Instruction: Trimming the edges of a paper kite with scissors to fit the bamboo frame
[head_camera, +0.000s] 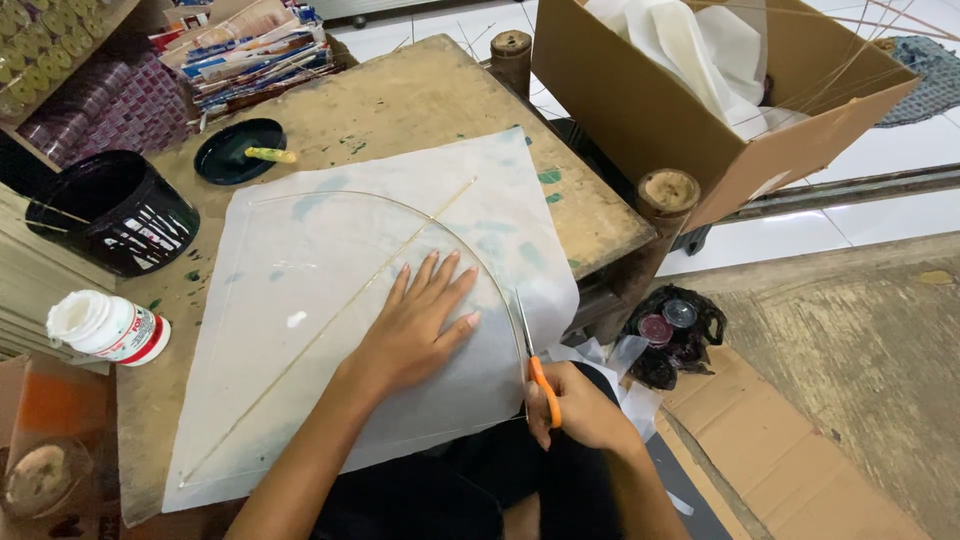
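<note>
Worn wooden counter (400, 100) carries a white paper sheet (300, 280) with a thin bamboo frame (330, 325) glued on it. Left hand (415, 325) lies flat on the sheet, fingers (440, 275) spread, gripping nothing. Right hand (575, 410), at the sheet's right edge, has its fingers closed around orange-handled scissors (535, 365), blades at the paper edge. Left of the sheet lies a white glue bottle (105, 328); beyond it stands a black basket (110, 210).

One paper sheet (330, 300), one scissors (535, 355), two hands (415, 325)
</note>
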